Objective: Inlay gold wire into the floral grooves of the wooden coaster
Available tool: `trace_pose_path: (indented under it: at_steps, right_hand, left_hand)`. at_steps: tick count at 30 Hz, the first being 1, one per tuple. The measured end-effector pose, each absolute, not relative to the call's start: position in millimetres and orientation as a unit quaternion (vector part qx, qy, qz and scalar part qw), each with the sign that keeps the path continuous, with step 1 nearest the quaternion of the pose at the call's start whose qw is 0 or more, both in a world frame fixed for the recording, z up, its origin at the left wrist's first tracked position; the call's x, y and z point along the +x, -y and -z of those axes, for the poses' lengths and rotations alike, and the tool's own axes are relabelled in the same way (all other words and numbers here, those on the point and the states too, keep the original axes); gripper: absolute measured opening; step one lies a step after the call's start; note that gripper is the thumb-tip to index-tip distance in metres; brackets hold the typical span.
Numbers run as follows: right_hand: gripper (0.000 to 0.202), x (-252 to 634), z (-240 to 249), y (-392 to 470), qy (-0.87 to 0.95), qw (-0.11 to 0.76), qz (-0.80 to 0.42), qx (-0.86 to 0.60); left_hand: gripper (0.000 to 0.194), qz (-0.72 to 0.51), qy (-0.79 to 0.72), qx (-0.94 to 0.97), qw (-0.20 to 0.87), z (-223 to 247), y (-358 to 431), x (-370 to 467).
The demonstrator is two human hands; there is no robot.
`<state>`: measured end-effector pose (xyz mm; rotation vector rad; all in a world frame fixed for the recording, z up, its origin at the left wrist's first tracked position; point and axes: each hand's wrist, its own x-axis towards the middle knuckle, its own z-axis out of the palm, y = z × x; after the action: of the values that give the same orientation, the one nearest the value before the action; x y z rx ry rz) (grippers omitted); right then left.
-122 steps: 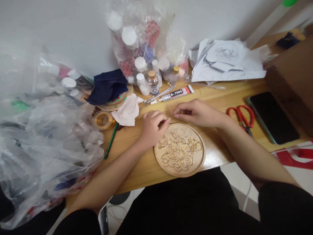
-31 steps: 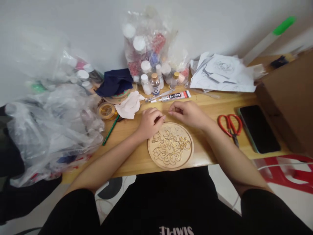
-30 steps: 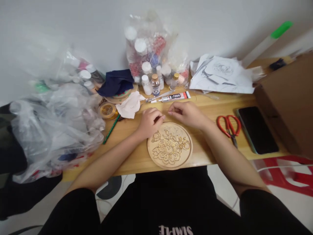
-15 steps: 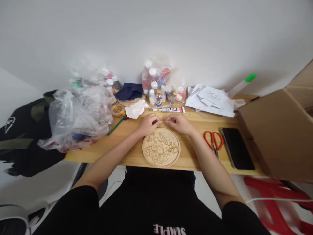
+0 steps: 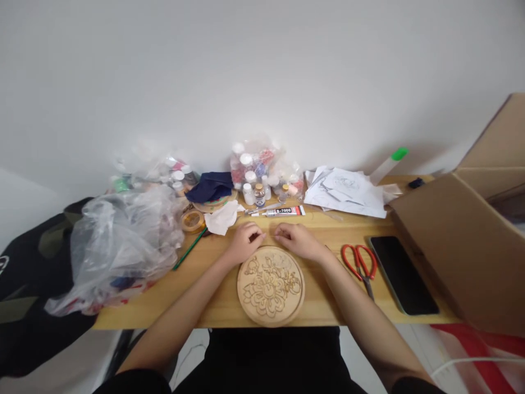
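Note:
A round wooden board (image 5: 270, 287) with a carved flower pattern lies near the table's front edge. Just beyond its upper left rim rests my left hand (image 5: 246, 242), fingers curled together. My right hand (image 5: 298, 239) is curled in the same way beyond the upper right rim, a small gap from the left. Whatever either hand pinches, if anything, is too small to make out. Behind the hands lies a glue tube (image 5: 283, 211). Orange-handled pliers (image 5: 360, 262) lie right of my right forearm.
On the wooden table (image 5: 164, 306), a plastic bag (image 5: 118, 241), tape roll (image 5: 192, 221) and green pencil (image 5: 189, 249) lie left. Small bottles (image 5: 260, 194) and papers (image 5: 346, 191) line the back. A phone (image 5: 404, 275) and cardboard box (image 5: 455, 251) are right.
The view has tilted upward, so the table and everything on it appear lower. Both hands remain curled beyond the board, with their fingertips still apart.

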<state>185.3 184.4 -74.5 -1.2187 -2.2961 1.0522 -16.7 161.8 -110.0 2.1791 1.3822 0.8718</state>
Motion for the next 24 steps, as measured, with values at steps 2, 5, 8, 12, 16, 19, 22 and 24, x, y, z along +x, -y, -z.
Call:
trace_pose_path:
  at_steps: [2,5,8,12,16,19,22,24]
  right_hand:
    - [0.009,184.0,75.4,-184.0,0.801,0.166,-0.371,-0.439]
    - [0.010,182.7,75.3,-183.4,0.795,0.160,-0.370,-0.453]
    - [0.010,182.8,74.1,-183.0,0.792,0.155,-0.367,-0.462]
    - [0.011,184.3,72.2,-182.0,0.792,0.155,-0.359,-0.469]
    - [0.011,183.9,70.8,-179.4,0.792,0.154,-0.352,-0.475]
    - [0.011,182.2,69.8,-176.6,0.794,0.150,-0.351,-0.473]
    - [0.009,180.8,68.0,-173.9,0.799,0.145,-0.346,-0.471]
    - [0.009,180.3,66.3,-172.2,0.809,0.140,-0.330,-0.466]
  left_hand:
    - [0.026,-0.322,-0.495,0.778,0.216,107.6,-161.4,-15.5]
    - [0.025,-0.334,-0.490,0.771,0.233,103.7,-161.1,-14.8]
    - [0.020,-0.342,-0.476,0.770,0.252,101.5,-161.2,-16.7]
    - [0.013,-0.355,-0.452,0.773,0.270,100.9,-161.3,-20.3]
    - [0.010,-0.360,-0.445,0.770,0.281,102.2,-160.8,-21.4]
    - [0.013,-0.366,-0.448,0.766,0.280,105.4,-160.8,-21.2]
    - [0.013,-0.368,-0.444,0.769,0.276,109.6,-161.5,-21.0]
    - [0.013,-0.366,-0.440,0.774,0.271,112.0,-161.9,-21.0]
